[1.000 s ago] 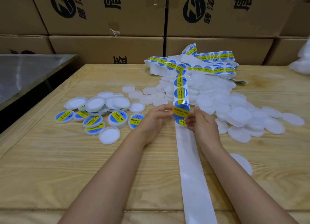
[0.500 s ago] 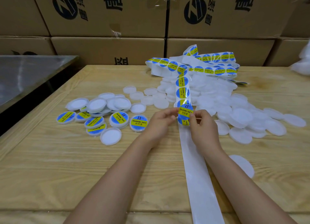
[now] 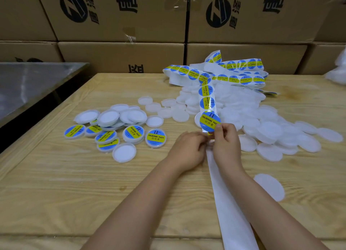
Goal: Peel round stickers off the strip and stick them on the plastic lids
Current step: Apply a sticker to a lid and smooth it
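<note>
The left hand [image 3: 188,148] grips the strip [image 3: 206,102]. The right hand [image 3: 226,140] pinches the edge of the sticker [image 3: 209,121] lifted off the strip. Bare lids [image 3: 265,126] lie right of the strip. Pulled askew, the sticker could fold onto itself.

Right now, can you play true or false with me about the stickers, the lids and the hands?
The right hand pinches a round sticker. True.
Every lid already has a sticker. False: the plain lids on the right have none.
The stickered lids lie left of the left hand. True.
The stickers are red. False: they are blue and yellow.
The left hand lies flat on the table, away from the strip. False: it grips the strip.
</note>
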Tool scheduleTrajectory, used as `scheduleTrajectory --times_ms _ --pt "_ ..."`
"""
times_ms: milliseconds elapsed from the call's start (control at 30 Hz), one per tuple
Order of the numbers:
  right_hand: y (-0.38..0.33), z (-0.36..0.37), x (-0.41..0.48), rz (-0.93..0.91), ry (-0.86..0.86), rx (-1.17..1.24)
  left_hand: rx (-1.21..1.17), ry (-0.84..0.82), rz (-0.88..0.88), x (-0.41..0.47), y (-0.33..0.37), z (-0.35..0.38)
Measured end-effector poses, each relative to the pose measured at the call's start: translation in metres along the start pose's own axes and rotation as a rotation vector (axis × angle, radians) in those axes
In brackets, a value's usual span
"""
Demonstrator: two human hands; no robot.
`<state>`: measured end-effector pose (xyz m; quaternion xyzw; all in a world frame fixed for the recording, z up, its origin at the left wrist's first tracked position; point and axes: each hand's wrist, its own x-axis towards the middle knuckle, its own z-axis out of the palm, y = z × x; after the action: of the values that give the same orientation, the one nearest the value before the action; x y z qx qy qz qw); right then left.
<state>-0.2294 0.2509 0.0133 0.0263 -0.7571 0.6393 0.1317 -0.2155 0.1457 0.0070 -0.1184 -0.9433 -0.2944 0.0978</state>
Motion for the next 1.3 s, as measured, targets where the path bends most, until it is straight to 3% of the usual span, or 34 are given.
scheduleTrajectory --times_ms 133,400,633,800,1033,1300 --pt "0.007 0.002 0.002 0.062 0.058 0.013 -0.285 0.168 -0.235 0.003 -0.006 -0.002" --pt "0.009 0.004 0.002 0.014 0.083 -0.008 -0.116 0.296 -0.507 0.041 -0.015 0.002" --pt "0.011 0.005 0.004 0.003 0.097 -0.006 -0.218 0.353 -0.641 0.061 -0.014 0.006" --pt "0.010 0.004 0.005 0.006 0.115 0.022 -0.412 0.365 -0.659 0.062 -0.017 0.000" --pt "0.009 0.004 0.005 0.016 0.121 0.069 -0.750 0.433 -0.524 0.030 -0.022 -0.025" --pt "0.006 0.002 0.001 -0.009 -0.013 0.128 -1.043 0.322 -0.488 -0.005 -0.013 -0.040"
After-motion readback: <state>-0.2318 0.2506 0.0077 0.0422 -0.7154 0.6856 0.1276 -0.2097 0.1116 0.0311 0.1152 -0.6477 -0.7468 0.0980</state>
